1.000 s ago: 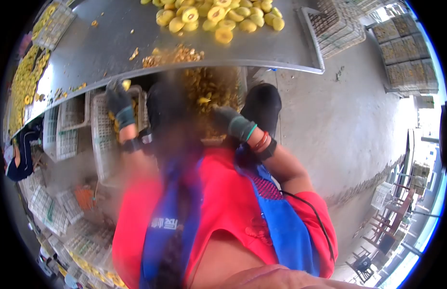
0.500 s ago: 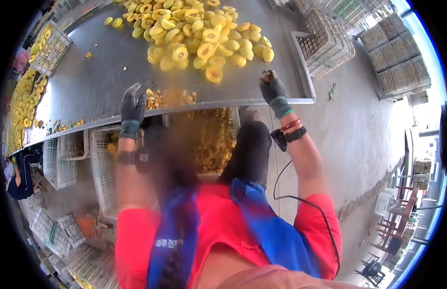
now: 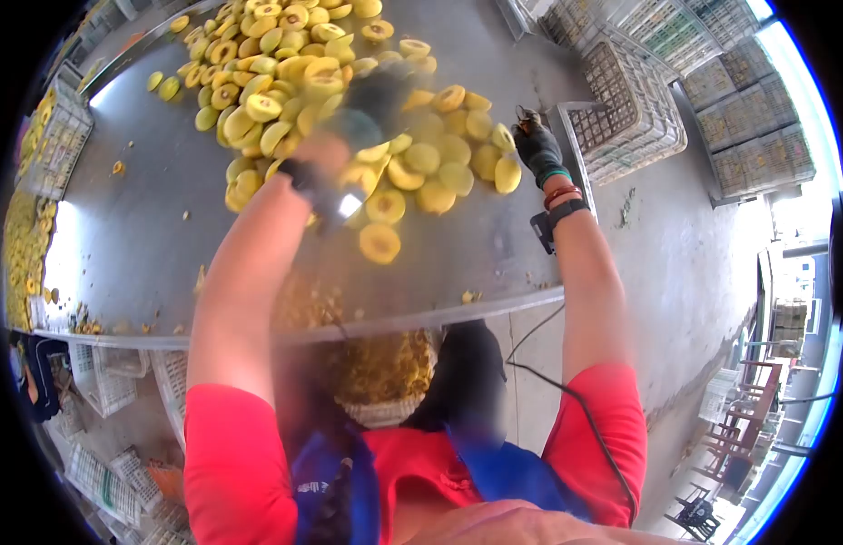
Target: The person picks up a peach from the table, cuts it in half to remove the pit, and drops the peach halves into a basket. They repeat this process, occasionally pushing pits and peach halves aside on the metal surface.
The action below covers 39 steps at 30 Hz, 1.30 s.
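Halved yellow fruits [image 3: 262, 107] lie in a large pile on the metal table [image 3: 149, 245]. My left hand [image 3: 380, 100], in a dark glove, is over the pile and smeared by motion, so its fingers cannot be made out. At the pile's right edge, my gloved right hand [image 3: 535, 145] has its fingers curled round something small and dark that I cannot make out. Small brownish bits [image 3: 312, 304] lie near the table's front edge, blurred. Below that edge stands a crate of yellow-brown pieces [image 3: 385, 368], between my legs.
An empty white crate [image 3: 621, 127] stands beyond the table's right end, with stacked crates [image 3: 753, 132] farther right. Crates of fruit [image 3: 63, 136] are at the far left. A co-worker's dark-clothed legs [image 3: 40, 381] show at the left edge. A cable hangs by my right arm.
My left hand has moved from the table's front edge forward and right, over the pile. My right hand has reached farther forward. The view has shifted, with more table showing before me.
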### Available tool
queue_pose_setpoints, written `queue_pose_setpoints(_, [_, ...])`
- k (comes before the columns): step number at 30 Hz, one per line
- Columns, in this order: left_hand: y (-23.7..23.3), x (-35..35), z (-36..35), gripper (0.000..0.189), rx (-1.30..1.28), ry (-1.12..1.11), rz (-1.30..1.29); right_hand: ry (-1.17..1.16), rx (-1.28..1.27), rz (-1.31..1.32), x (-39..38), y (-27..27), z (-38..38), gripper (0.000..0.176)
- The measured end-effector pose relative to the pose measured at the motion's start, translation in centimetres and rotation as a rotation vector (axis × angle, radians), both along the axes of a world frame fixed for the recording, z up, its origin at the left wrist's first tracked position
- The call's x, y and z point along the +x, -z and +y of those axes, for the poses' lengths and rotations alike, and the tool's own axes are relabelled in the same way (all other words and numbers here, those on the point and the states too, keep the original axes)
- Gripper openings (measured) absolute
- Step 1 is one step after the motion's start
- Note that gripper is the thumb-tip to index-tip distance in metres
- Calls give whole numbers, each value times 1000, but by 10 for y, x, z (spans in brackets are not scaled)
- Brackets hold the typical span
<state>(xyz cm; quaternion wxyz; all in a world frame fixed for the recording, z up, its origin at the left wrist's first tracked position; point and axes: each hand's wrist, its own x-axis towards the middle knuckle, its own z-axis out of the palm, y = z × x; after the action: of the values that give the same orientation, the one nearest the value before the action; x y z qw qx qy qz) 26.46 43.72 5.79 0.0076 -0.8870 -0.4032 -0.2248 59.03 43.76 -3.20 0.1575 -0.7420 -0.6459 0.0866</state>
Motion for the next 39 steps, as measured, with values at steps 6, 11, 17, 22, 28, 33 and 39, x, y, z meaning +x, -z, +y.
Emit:
queue_pose_setpoints(6, [61, 90, 107, 55, -416, 134, 288, -355, 35, 322, 5, 47, 41, 43])
queue_pose_setpoints(11, [53, 96, 87, 75, -460, 144, 443, -366, 87, 300, -8, 47, 20, 43])
queue_pose_setpoints(17, [81, 74, 61, 60, -396, 47, 413, -346, 2, 380, -67, 57, -38, 46])
queue_pose_setpoints(22, [88, 60, 33, 40, -519, -181, 396, -359, -155, 458, -124, 38, -94, 48])
queue_pose_setpoints(28, [50, 21, -45, 38, -346, -177, 454, -649, 39, 285, -119, 89, -89, 43])
queue_pose_setpoints(33, [35, -3, -88, 51, -387, -180, 142, -318, 311, 531, -131, -39, -153, 29])
queue_pose_setpoints(39, [-8, -56, -165, 39, -570, 217, -673, -363, 272, 1045, -156, -115, -261, 33])
